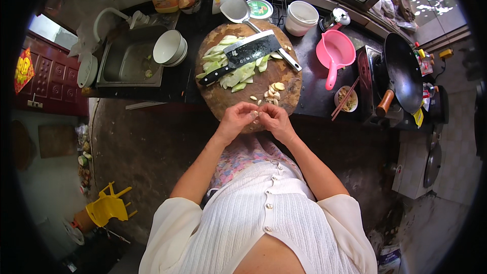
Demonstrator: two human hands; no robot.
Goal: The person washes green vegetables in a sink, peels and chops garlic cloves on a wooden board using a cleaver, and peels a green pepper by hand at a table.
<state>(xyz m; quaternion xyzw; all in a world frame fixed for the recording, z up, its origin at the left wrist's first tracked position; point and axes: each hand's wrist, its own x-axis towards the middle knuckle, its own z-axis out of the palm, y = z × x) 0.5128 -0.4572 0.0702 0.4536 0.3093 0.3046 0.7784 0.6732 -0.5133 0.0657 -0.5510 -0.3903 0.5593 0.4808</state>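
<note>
Above the near edge of a round wooden chopping board (pixel 289 87), my left hand (pixel 236 120) and my right hand (pixel 276 120) meet, fingertips pinching a small garlic clove (pixel 255 114) between them. Several pale garlic cloves (pixel 271 95) lie on the board just beyond my right hand, beside a few yellowish slices (pixel 279 86). Farther back, a cleaver (pixel 253 49) with a black handle rests flat on a heap of sliced light-green vegetable (pixel 237 76). A metal spatula (pixel 236 9) lies across the board's back edge, its handle partly beneath the cleaver.
White bowls (pixel 170 47) stand between the board and a steel sink (pixel 131 61). To the right are a pink dipper (pixel 335 49), a small bowl (pixel 352 102) with chopsticks (pixel 345 99), and a wok (pixel 405 72) on a gas stove. White tubs (pixel 300 21) stand behind the board.
</note>
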